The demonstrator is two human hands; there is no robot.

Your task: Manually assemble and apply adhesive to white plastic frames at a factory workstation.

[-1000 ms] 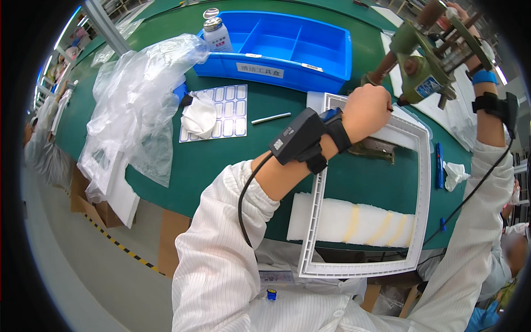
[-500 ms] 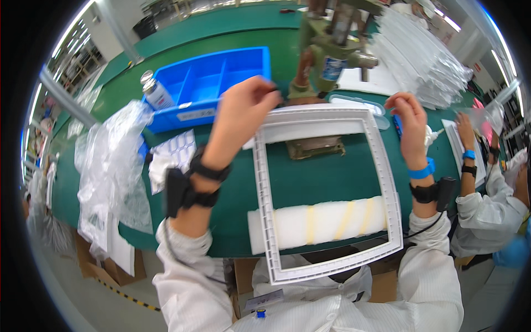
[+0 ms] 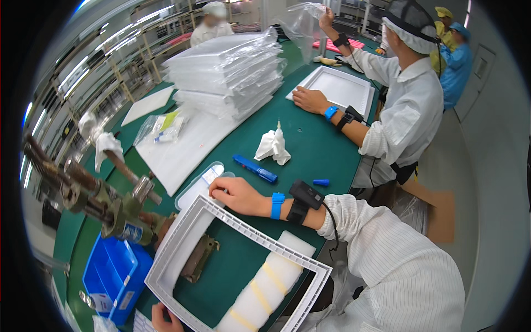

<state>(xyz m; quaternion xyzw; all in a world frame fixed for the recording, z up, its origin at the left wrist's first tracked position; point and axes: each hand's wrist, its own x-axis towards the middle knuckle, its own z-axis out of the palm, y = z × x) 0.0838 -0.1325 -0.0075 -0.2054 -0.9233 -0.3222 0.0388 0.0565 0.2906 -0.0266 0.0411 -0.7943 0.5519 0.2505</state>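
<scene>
A white rectangular plastic frame lies tilted in view before me, its inside open. My right hand is at the frame's far corner, fingers curled in over the edge of a clear plastic case; whatever they hold, if anything, is hidden. Low in the picture, my left hand shows only in part beside the frame's near-left side, its fingertips cut off or hidden. A white foam roll with yellow bands lies under the frame. Behind it stands a green hand press with a metal base.
A blue divided bin stands left of the press. Beyond are a blue pen-like tool, a white cloth, a small blue cap and stacked wrapped white panels. A co-worker at right has a white tray and clear bag.
The view has swung to the right, bringing the co-worker and panel stack into sight. My right hand has come down to the frame's far corner; my left hand is now at the lower edge.
</scene>
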